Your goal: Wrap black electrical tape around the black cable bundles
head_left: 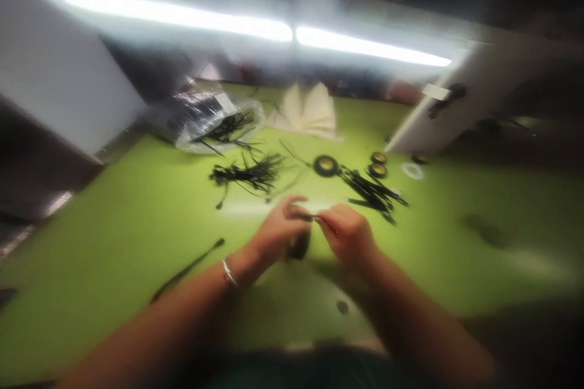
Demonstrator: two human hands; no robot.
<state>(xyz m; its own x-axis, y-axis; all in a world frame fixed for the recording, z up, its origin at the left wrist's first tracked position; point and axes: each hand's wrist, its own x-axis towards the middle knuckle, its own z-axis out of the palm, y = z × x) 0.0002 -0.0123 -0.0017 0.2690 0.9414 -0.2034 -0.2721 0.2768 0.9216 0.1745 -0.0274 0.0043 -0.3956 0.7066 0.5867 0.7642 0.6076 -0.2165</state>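
My left hand (277, 232), with a silvery bracelet at the wrist, is closed on a thin black cable (312, 217). My right hand (349, 232) pinches the same cable from the other side, its fingertips close to those of the left. Under the left fingers hangs a dark, rounded object (300, 245), too blurred to name. A separate black cable (194, 264) with a small plug end lies left of my left forearm. Beyond the hands are a bundle of black cables (249, 174) on the left and a second bundle of black cables (374, 191) on the right.
Black tape rolls (325, 165) and a white ring (412, 171) lie on the green table (456, 225). A clear plastic bag (205, 115) with black cables stands at the back left, beside an open, fanned-out paper book (310, 110). Pale panels (433, 115) flank the table.
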